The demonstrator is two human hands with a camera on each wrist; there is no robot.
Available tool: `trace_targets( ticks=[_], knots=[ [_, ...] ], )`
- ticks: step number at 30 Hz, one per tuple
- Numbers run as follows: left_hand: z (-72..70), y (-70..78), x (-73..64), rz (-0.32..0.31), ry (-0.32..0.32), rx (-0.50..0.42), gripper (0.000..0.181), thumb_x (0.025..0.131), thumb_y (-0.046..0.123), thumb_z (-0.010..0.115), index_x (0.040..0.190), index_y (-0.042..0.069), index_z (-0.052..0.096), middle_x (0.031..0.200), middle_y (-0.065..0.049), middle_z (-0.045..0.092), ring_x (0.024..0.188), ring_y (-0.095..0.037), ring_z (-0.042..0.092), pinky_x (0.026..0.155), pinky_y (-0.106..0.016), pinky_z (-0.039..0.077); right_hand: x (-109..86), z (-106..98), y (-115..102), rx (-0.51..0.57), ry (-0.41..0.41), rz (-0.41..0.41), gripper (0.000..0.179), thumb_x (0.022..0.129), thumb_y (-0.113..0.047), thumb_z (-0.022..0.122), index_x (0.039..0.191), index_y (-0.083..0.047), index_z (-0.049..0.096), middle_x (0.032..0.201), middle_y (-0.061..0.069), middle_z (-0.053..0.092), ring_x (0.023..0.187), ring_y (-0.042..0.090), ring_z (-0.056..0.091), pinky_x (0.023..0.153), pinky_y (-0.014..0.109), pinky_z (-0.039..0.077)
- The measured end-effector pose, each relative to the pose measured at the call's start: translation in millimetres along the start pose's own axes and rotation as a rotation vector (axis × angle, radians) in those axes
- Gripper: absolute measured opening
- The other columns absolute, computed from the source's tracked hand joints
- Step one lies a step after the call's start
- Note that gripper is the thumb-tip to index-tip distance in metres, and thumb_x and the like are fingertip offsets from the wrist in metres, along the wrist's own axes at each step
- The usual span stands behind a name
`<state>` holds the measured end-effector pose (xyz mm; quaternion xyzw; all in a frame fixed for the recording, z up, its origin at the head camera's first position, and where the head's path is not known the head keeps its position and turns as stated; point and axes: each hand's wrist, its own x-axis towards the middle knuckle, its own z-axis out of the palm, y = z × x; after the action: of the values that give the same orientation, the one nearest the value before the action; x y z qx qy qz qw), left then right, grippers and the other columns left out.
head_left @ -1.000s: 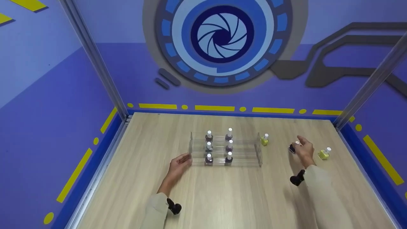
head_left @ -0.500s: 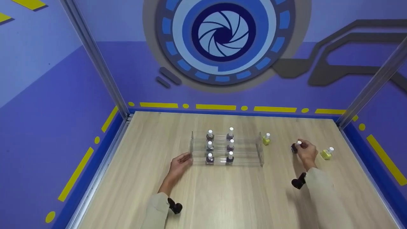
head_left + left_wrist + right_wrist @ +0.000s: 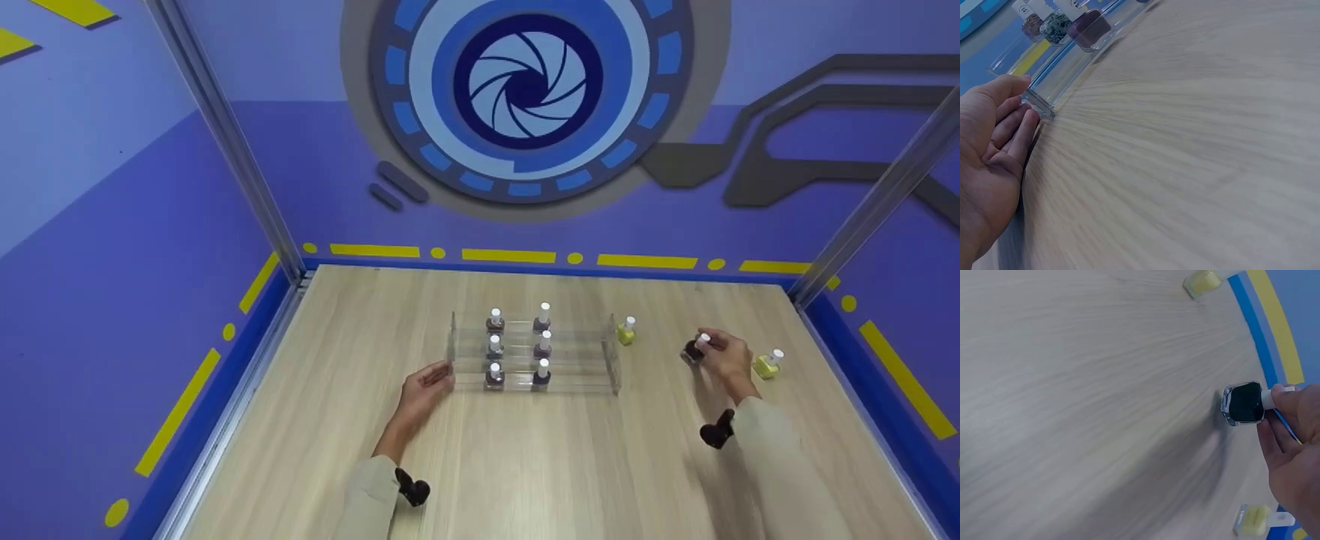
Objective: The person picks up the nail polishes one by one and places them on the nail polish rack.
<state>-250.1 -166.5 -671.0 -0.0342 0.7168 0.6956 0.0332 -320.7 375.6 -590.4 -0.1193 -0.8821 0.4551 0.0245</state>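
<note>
A clear stepped display rack (image 3: 577, 382) holds two columns of nail polish bottles with white caps, such as a dark one (image 3: 541, 373) at the front. My left hand (image 3: 426, 391) touches the rack's left end panel with its fingertips and thumb, fingers only slightly bent. In the left wrist view that hand (image 3: 994, 140) lies against the panel's lower corner. Right of the rack, my right hand (image 3: 729, 358) pinches the white cap of a dark nail polish bottle (image 3: 691, 351). The right wrist view shows the cap between thumb and fingers, the dark green-black bottle (image 3: 1244, 403) uncovered.
One yellow nail polish bottle (image 3: 626, 331) stands just beside the rack's right end. Another yellow bottle (image 3: 768, 364) is right of my right hand. Blue printed walls and metal posts (image 3: 259, 187) bound the wooden table (image 3: 517, 465).
My right hand's fingers, earlier reaching out over the dark bottle, have come together on its cap. The right forearm has shifted slightly right. The left hand stays at the rack.
</note>
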Motion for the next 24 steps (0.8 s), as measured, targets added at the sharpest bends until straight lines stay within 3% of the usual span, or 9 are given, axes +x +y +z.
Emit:
trace_targets(
  ticks=[4,8,15,19,24],
  knots=[
    [0.0,0.2,-0.3,-0.010,0.006,0.012,0.048,0.099,0.015,0.068,0.142,-0.001,0.057,0.147,-0.021,0.057,0.139,-0.036,0.053,0.112,-0.038,0.051,0.3,-6.5,-14.0,0.017,-0.023,-0.040,0.039,0.105,-0.009,0.055,0.142,0.004,0.055,0.144,0.027,0.057,0.130,0.036,0.059,0.074,-0.002,0.043],
    [-0.7,0.3,-0.2,-0.007,0.004,0.020,0.047,0.099,0.015,0.068,0.142,0.000,0.057,0.146,-0.021,0.058,0.138,-0.035,0.054,0.112,-0.038,0.052,2.0,-10.3,-32.1,0.024,-0.016,-0.117,0.039,0.106,-0.009,0.053,0.142,0.004,0.055,0.143,0.026,0.059,0.132,0.040,0.057,0.077,-0.004,0.041],
    [-0.5,0.7,0.1,-0.014,0.000,0.007,0.048,0.099,0.016,0.067,0.143,0.001,0.056,0.147,-0.020,0.057,0.140,-0.035,0.053,0.113,-0.038,0.051,8.8,-8.5,-61.7,0.038,0.031,-0.246,0.035,0.104,-0.007,0.056,0.138,0.003,0.060,0.135,0.026,0.065,0.115,0.017,0.066,0.079,-0.003,0.043],
    [-0.3,-0.1,-1.6,-0.019,-0.008,0.022,0.050,0.100,0.020,0.067,0.144,0.000,0.055,0.149,-0.021,0.056,0.141,-0.035,0.052,0.113,-0.039,0.050,8.0,-2.2,-75.2,0.063,0.020,-0.294,0.034,0.104,-0.008,0.057,0.137,0.002,0.061,0.134,0.025,0.066,0.112,0.013,0.065,0.082,-0.003,0.044],
    [0.3,0.8,-2.1,-0.013,-0.013,-0.006,0.050,0.100,0.018,0.067,0.145,-0.001,0.054,0.149,-0.022,0.055,0.141,-0.036,0.052,0.112,-0.037,0.051,7.3,9.4,-91.0,0.110,-0.009,-0.361,0.033,0.103,-0.005,0.057,0.135,0.004,0.062,0.132,0.026,0.066,0.104,-0.002,0.063,0.084,-0.002,0.045]
  ],
)
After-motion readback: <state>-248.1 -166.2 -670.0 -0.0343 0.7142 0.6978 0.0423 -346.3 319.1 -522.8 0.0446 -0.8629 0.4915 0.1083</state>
